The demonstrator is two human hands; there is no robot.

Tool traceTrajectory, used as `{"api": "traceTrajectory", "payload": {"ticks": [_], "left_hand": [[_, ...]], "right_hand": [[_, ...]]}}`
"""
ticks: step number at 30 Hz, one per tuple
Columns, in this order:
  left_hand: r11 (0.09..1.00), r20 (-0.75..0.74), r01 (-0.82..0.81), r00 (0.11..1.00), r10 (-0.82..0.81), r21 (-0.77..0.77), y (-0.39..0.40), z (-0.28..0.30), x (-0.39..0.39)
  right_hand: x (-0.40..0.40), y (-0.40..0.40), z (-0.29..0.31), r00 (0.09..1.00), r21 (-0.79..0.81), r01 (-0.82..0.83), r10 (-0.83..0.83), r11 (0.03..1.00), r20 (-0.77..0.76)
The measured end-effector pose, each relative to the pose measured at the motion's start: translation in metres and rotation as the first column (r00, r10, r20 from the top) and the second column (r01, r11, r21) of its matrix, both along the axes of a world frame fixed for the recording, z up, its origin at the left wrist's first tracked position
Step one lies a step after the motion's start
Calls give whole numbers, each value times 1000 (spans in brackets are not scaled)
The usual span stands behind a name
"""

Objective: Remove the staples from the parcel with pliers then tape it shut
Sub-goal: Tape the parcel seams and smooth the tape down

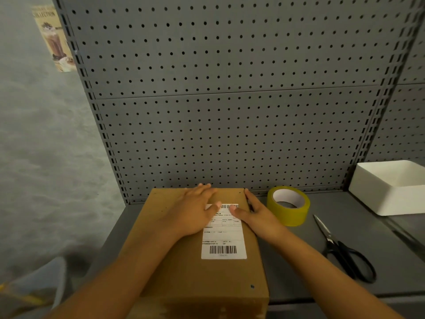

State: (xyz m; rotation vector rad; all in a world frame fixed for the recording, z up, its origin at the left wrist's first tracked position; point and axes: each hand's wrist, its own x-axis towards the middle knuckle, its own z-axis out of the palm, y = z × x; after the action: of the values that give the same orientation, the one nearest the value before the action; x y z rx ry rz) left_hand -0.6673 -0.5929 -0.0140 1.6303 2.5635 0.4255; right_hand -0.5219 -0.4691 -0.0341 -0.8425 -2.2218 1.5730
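Brown cardboard forms the long rectangular parcel (184, 254), which is laid lengthwise on the grey metal shelf (299, 261), its long axis running away from the person. The left hand (190, 212) is pressed flat on the far top, fingers straight. The right hand (255, 215) is held against the right edge, nothing gripped. The yellow tape roll (288, 206) lies just beside the right hand, the nearer one.

The parcel (195, 261) is a brown cardboard box, closed, lying flat on the grey shelf with a white barcode label on top. The yellow tape roll (288, 206) lies flat just beside its right far corner.
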Motion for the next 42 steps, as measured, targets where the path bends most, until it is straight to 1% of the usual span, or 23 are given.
{"api": "traceTrajectory", "payload": {"ticks": [3, 6, 9, 13, 16, 19, 21, 23, 26, 31, 36, 42], "left_hand": [[998, -7, 59, 998, -59, -30, 13, -1, -4], [997, -9, 82, 997, -82, 11, 21, -4, -9], [997, -38, 52, 998, -50, 48, 22, -3, -16], [997, -104, 23, 994, -16, 71, 25, -2, -20], [992, -82, 77, 994, -69, 99, 27, -4, -25], [985, -49, 151, 988, -147, 85, 27, -7, -32], [982, -31, 171, 985, -169, 80, 27, -7, -35], [979, -35, 185, 983, -182, 83, 27, -8, -36], [978, -40, 196, 980, -193, 78, 27, -8, -37], [976, -25, 206, 979, -205, 75, 29, -11, -40], [970, -3, 227, 974, -228, 83, 28, -10, -45], [968, -11, 235, 972, -235, 93, 28, -10, -45]], "right_hand": [[-4, 2, -2, 999, -21, -35, 35, 999, 4], [-9, 4, -3, 998, -25, -59, 59, 998, -2], [-17, 6, -3, 997, -52, -74, 73, 996, -25], [-34, 11, -16, 998, -24, -55, 54, 998, -25], [-45, 20, -30, 996, -48, -83, 82, 995, -30], [-47, 17, -22, 997, -32, -65, 64, 997, -38], [-44, 13, -17, 997, -19, -56, 55, 998, -48], [-40, 10, -13, 998, -31, -42, 40, 999, -56], [-33, 8, -16, 997, -93, -24, 17, 995, -78], [-30, 4, -15, 994, -134, -14, 0, 991, -105], [-36, -3, -16, 987, -134, -15, -7, 991, -161], [-35, -5, -18, 985, -177, 19, -49, 984, -168]]}}
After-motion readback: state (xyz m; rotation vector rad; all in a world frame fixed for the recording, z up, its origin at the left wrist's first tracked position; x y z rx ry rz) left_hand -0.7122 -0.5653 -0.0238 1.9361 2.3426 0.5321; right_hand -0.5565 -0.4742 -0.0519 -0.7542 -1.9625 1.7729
